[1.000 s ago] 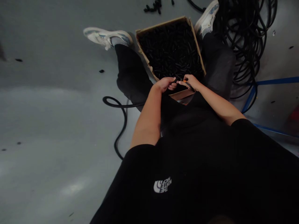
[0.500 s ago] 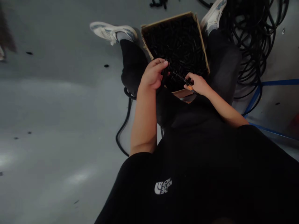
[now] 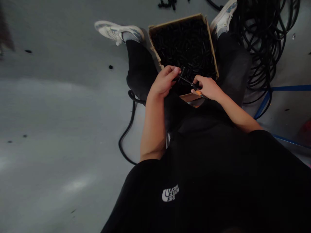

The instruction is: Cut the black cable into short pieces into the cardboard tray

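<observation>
My left hand point(image 3: 166, 81) is closed, pinching a black hose point(image 3: 133, 113) whose end sticks out over the near part of a cardboard box point(image 3: 159, 60). Behind the hand the hose runs across my left leg and loops down to the floor. My right hand point(image 3: 209, 89) grips scissors with orange on the handles point(image 3: 198, 93). Their blades point left and reach the hose beside my left fingertips; whether they are apart is too dark to tell. Many short black pieces point(image 3: 182, 45) fill the box, which stands between my legs.
At the upper right lies a tangled heap of black hose point(image 3: 262, 42), near blue tape lines point(image 3: 289, 88) on the grey floor. A few black pieces point(image 3: 167, 4) lie beyond the box. Small black bits point(image 3: 110, 67) are scattered at the left.
My left hand has moved right and slightly down, bringing the hose closer to the scissors. My right hand stays almost in place, still holding the scissors.
</observation>
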Action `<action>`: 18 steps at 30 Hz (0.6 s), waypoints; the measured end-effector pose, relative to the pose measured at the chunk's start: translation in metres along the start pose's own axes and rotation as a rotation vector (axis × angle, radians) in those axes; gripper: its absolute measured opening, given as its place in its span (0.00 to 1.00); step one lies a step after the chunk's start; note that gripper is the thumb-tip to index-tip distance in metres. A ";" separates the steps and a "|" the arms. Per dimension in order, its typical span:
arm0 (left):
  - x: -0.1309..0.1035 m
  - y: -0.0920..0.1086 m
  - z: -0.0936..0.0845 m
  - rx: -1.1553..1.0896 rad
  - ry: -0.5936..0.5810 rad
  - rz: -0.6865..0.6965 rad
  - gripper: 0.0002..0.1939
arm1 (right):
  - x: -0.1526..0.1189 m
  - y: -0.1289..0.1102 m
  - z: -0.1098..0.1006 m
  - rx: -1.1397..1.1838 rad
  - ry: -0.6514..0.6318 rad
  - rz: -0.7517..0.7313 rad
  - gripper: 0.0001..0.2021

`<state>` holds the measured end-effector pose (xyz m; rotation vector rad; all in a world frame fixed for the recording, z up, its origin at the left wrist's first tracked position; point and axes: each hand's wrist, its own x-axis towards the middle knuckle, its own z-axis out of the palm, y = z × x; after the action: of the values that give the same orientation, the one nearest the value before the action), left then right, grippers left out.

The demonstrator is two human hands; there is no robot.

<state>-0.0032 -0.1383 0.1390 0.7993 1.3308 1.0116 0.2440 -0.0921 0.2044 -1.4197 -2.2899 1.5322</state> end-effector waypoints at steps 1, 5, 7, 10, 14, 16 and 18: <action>-0.005 0.002 0.000 0.041 0.006 -0.015 0.21 | -0.001 0.002 0.001 0.025 0.007 0.014 0.13; -0.026 0.003 0.009 0.176 0.051 -0.025 0.22 | -0.001 0.012 0.007 0.108 0.008 0.044 0.13; -0.036 0.002 0.020 0.211 0.113 0.005 0.20 | 0.001 0.016 0.012 0.127 -0.008 0.032 0.14; -0.050 0.002 0.037 0.221 0.139 -0.003 0.17 | 0.006 0.017 0.017 0.125 -0.012 -0.009 0.17; -0.066 0.006 0.048 0.244 0.165 0.007 0.16 | 0.006 0.007 0.017 0.124 -0.013 -0.053 0.22; -0.070 0.010 0.045 0.283 0.192 0.056 0.15 | 0.001 0.000 0.014 0.149 -0.019 -0.051 0.23; -0.073 0.015 0.040 0.307 0.201 0.104 0.15 | -0.007 -0.007 0.010 0.193 -0.018 -0.037 0.23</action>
<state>0.0373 -0.1967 0.1850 1.0259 1.6579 1.0012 0.2387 -0.1049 0.2073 -1.3124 -2.0971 1.7079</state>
